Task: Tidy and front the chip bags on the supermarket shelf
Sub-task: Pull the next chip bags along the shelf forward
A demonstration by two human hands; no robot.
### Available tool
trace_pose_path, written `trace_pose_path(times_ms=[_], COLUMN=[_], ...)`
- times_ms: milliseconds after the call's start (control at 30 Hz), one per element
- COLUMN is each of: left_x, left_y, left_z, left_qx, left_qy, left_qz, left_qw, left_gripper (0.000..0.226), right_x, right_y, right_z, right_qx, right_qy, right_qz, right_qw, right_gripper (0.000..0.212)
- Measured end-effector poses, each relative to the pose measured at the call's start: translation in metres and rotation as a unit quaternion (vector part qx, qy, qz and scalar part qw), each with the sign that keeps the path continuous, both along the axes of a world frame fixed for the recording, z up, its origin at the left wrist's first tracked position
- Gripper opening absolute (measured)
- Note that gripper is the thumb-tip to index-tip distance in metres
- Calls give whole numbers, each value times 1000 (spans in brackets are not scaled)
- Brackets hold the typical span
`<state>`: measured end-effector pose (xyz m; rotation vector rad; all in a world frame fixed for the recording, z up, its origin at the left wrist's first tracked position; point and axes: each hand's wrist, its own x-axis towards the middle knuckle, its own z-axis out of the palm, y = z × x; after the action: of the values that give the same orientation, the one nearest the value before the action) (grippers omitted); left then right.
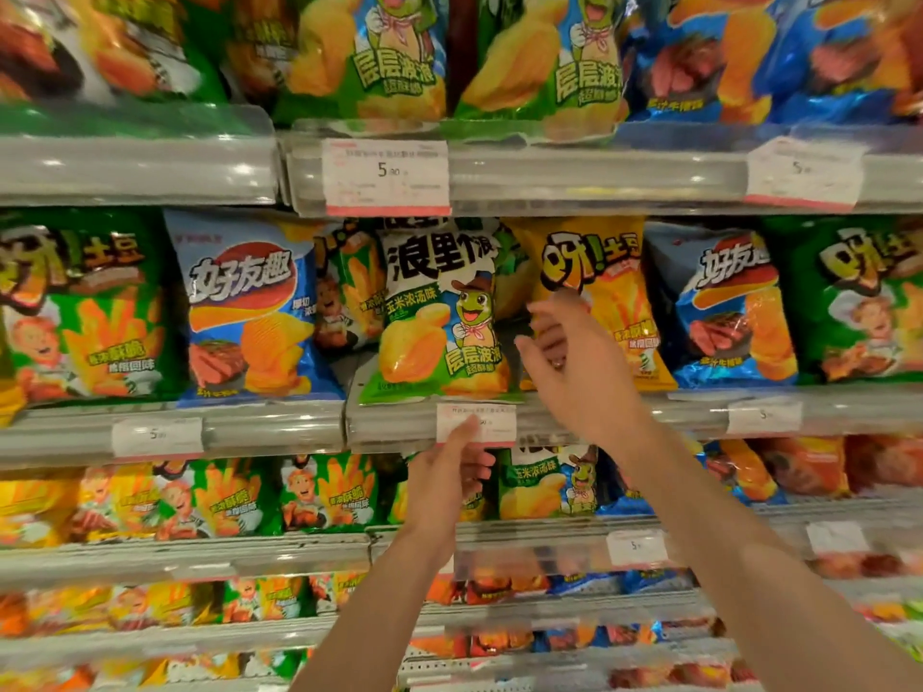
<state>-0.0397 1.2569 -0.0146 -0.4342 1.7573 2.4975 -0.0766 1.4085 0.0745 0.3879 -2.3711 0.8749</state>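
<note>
A green and white chip bag with a frog figure (439, 312) stands upright at the front of the middle shelf (279, 427). To its right stands a yellow chip bag (599, 272). My right hand (574, 362) is raised between these two bags, fingers spread, holding nothing, its fingertips near the yellow bag's lower left. My left hand (449, 472) is lower, fingers apart, its thumb touching the price tag (492, 419) on the shelf rail under the frog bag. A green bag (344, 287) sits set back behind the frog bag's left side.
Blue bags (244, 302) (719, 307) and green bags (85, 307) (859, 297) line the same shelf. More bags fill the shelf above (399, 52) and the lower shelves (225, 496). Clear plastic rails with price tags (387, 177) edge each shelf.
</note>
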Motion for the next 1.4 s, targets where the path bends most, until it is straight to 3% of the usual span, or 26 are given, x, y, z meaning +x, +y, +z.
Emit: trace_pose_path(times_ms=[167, 233, 333, 433, 600, 700, 1000, 1133, 1400], left_x=[2, 2, 2, 0, 1, 1, 2, 2, 1], left_y=[-2, -3, -5, -6, -6, -7, -9, -9, -9], left_z=[2, 3, 4, 4, 3, 5, 8, 7, 6], left_qx=[-15, -19, -25, -28, -32, -30, -22, -21, -26], left_qy=[1, 1, -4, -10, -12, -13, -19, -18, -16], left_qz=[-10, -15, -22, -27, -34, -37, -40, -41, -40], left_qw=[1000, 1000, 999, 999, 999, 999, 999, 999, 999], left_gripper=[35, 35, 37, 37, 36, 36, 36, 35, 35], right_x=[-36, -48, -52, -55, -52, -55, -58, -58, -57], right_y=[-33, -44, -53, -54, -53, -54, -62, -63, -61], right_z=[32, 35, 33, 27, 23, 16, 15, 13, 15], right_qx=[-50, -97, -182, -228, -254, -258, -271, -268, -244], right_qy=[-194, -249, -291, -278, -208, -211, -222, -220, -252], right_qz=[26, 49, 73, 86, 71, 72, 110, 112, 110], right_qw=[979, 962, 937, 929, 942, 940, 930, 931, 930], right_gripper=[78, 77, 58, 39, 61, 70, 59, 66, 49])
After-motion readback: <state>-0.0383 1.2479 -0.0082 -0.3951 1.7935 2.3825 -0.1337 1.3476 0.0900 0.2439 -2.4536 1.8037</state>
